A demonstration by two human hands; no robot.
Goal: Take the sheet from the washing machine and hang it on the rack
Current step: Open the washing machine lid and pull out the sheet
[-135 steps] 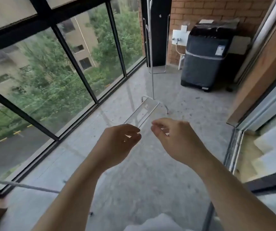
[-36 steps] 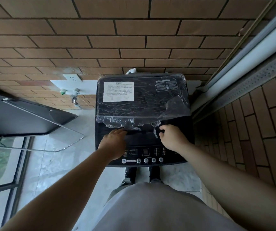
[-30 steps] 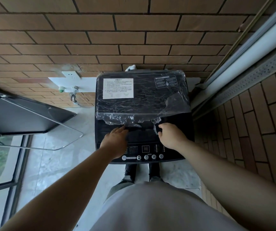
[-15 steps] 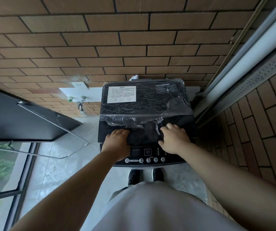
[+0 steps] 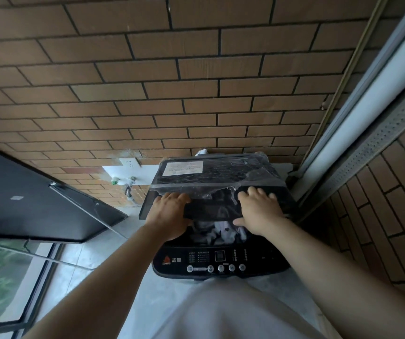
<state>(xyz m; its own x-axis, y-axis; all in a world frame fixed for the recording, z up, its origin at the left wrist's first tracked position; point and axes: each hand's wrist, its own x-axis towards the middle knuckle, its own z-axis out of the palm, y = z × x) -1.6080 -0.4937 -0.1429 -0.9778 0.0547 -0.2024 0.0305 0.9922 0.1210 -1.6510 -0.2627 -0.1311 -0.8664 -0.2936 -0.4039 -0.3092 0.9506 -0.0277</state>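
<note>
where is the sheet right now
The sheet lies bunched inside the washing machine, centre of the head view, just under the half-raised lid held by the left hand and right hand, behind the control panel.

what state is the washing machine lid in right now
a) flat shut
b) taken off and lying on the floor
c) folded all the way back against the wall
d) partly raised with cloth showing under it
d: the left hand and right hand grip the front edge of the lid, which is tilted up, and pale cloth shows in the opening under it.
</note>
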